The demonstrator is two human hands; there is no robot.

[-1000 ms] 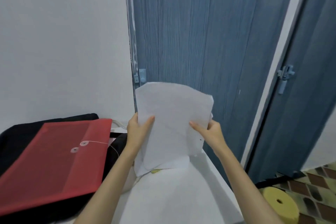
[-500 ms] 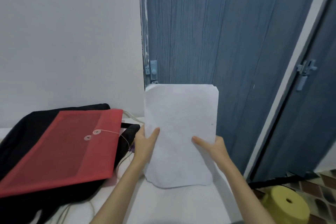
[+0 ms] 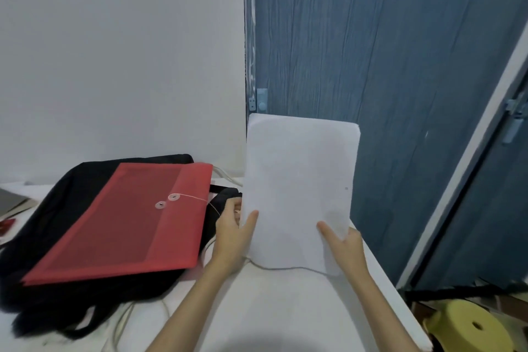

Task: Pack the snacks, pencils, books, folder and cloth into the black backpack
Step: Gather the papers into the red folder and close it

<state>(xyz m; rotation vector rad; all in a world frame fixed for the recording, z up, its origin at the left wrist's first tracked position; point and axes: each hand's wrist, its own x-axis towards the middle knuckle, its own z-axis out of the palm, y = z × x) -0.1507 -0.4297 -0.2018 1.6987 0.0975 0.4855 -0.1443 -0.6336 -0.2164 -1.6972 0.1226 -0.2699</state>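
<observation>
- Head view: both hands hold a white sheaf of paper [image 3: 300, 191] upright over the white tabletop [image 3: 285, 308], its lower edge at or just above the surface; I cannot tell whether it touches.
- The left hand [image 3: 231, 240] grips the sheaf's lower left edge, thumb laid across the front face and the other fingers curled round behind.
- The right hand [image 3: 347, 248] grips the lower right corner of the sheaf, thumb pressed on the front and the rest of the fingers hidden behind the paper.
- Whether the sheaf is a book, loose pages or a thin pad cannot be told; its front is blank apart from a small dark speck near the right edge.
- The black backpack [image 3: 57, 208] lies flat on the tabletop, left of the sheaf, with its straps trailing toward the near edge.
- The red folder [image 3: 128, 223], with two round string-tie buttons, lies on top of the backpack; its right edge sits just beside the left hand.
- A pale cord [image 3: 285, 268] runs along the tabletop under the sheaf's lower edge, and more cord lies by the backpack's straps.
- Far left of the sheaf, beyond the backpack, a grey flat thing [image 3: 14, 203] and a small red thing [image 3: 5, 224] lie at the frame's edge, too cropped to identify.
- Behind the sheaf stands a blue wood-grain door [image 3: 371, 51]; to the sheaf's lower right, off the tabletop, sits a yellow stool [image 3: 468, 328].
</observation>
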